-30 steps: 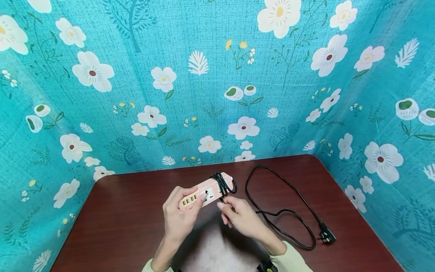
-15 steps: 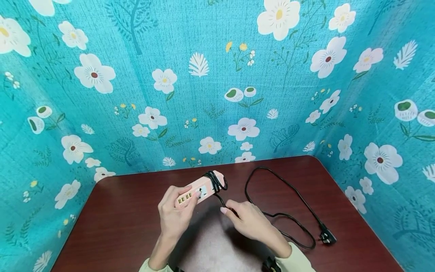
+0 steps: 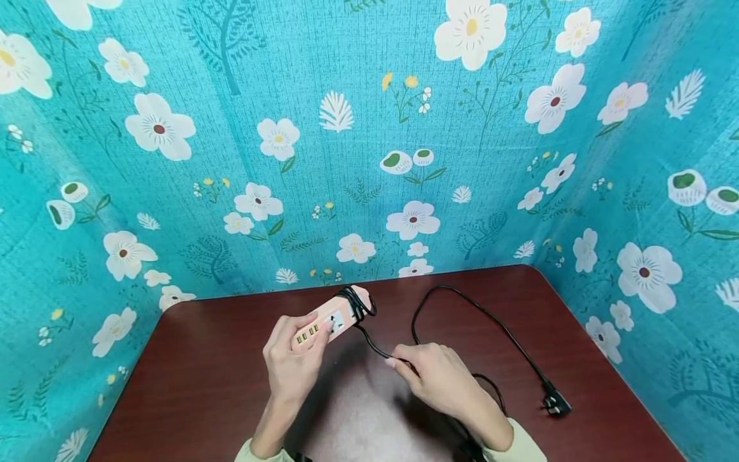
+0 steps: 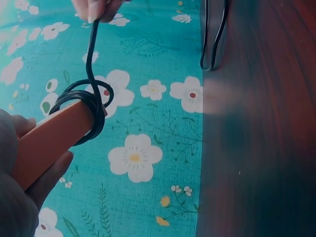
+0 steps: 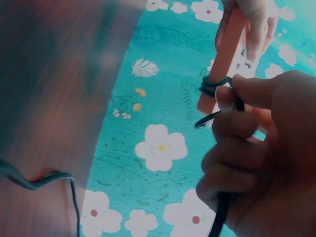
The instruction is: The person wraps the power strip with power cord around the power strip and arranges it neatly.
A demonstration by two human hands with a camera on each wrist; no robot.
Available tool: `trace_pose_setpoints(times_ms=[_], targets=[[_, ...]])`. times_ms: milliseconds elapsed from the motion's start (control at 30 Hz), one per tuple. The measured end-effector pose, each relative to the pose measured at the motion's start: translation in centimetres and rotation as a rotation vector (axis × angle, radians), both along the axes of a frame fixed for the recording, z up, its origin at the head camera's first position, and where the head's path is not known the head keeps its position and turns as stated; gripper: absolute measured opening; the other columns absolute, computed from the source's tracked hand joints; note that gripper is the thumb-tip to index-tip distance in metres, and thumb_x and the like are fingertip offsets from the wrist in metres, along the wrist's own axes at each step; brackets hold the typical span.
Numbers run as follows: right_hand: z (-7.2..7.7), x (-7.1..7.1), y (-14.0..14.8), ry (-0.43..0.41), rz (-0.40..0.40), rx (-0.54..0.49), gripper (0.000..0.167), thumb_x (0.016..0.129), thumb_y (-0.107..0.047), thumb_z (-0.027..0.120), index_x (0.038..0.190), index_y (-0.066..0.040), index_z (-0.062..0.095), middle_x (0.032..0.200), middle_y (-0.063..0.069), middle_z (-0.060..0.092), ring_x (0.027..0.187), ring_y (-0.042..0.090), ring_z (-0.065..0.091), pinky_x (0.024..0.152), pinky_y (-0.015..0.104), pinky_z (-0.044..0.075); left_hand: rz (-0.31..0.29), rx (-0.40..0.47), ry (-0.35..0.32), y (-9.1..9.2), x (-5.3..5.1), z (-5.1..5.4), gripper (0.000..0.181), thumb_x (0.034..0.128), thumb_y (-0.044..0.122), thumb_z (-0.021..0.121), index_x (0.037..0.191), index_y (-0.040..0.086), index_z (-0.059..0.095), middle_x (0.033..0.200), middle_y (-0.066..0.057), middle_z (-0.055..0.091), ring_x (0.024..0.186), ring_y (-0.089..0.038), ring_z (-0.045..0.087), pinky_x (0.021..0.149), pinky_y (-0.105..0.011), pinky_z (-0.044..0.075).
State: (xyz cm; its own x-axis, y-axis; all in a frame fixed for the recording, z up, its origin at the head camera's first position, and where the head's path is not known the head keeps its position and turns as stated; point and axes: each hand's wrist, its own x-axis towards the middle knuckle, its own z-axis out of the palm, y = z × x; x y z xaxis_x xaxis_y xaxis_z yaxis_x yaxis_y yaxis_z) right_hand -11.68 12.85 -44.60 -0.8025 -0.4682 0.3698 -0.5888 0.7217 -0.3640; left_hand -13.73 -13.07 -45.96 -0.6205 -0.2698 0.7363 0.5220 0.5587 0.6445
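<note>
The pink power strip (image 3: 340,314) is up in the L hand (image 3: 290,366), prob. held off the table (image 3: 202,366), its wrapped end tilted away toward the blue floral cloth (image 3: 369,128). L thumb lies on the socket face; the other fingers are bent round the USB end, on the far side. R hand (image 3: 441,378) is curled round the black cord (image 4: 90,54), thumb + index pinching it a little way off the strip. Can't tell how hard either one is squeezing.

Main risk IMO: the wraps (image 4: 98,116) are bunched near the strip's end w/ one loop sticking out loose. If the R hand lets the tension go, that loop could spring wider & the lot slip off, b/c they sit so close to the tip. Too hard a pull sideways might twist the strip in the L grip, since that grip is at the opposite end.

Slack's another worry: the cord runs in a wide bend over the table to the plug (image 3: 555,401), w/ some of it passing by the R sleeve (image 3: 518,444). Could snag there or kink, & a sharp tug might drag the plug along, prongs scraping.
</note>
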Motion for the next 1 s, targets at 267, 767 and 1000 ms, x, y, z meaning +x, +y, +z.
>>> trace_pose_setpoints(times_ms=[267, 767, 1000], targets=[[1.1, 0.9, -0.5, 0.266, 0.003, 0.031, 0.034, 0.09, -0.023, 0.082, 0.07, -0.026, 0.055, 0.058, -0.017, 0.038, 0.056, -0.005, 0.026, 0.051, 0.012, 0.02, 0.024, -0.078, 0.055, 1.0, 0.0, -0.2, 0.034, 0.0719, 0.008, 0.094, 0.102, 0.008, 0.079, 0.083, -0.009, 0.066, 0.068, -0.016, 0.059, 0.055, -0.019, 0.046], [2.8, -0.4, 0.3, 0.504, 0.12, 0.073, 0.014, 0.092, -0.008, 0.077, 0.092, -0.015, 0.064, 0.081, -0.004, 0.052, 0.056, 0.005, 0.042, 0.048, 0.016, 0.035, -0.026, -0.367, 0.054, 0.6, 0.7, -0.8, 0.03, 0.0723, 0.006, 0.094, 0.095, 0.006, 0.074, 0.085, -0.008, 0.06, 0.067, -0.016, 0.067, 0.055, -0.023, 0.056], [3.3, -1.1, 0.3, 0.644, 0.154, 0.103, 0.041, 0.116, -0.026, 0.037, 0.101, -0.01, 0.072, 0.083, -0.003, 0.06, 0.067, 0.009, 0.057, 0.055, 0.021, 0.05, -0.071, -0.493, 0.027, 0.7, 1.4, 0.3, 0.031, 0.073, 0.013, 0.095, 0.094, 0.01, 0.073, 0.083, -0.004, 0.056, 0.061, -0.012, 0.063, 0.052, -0.02, 0.052]])
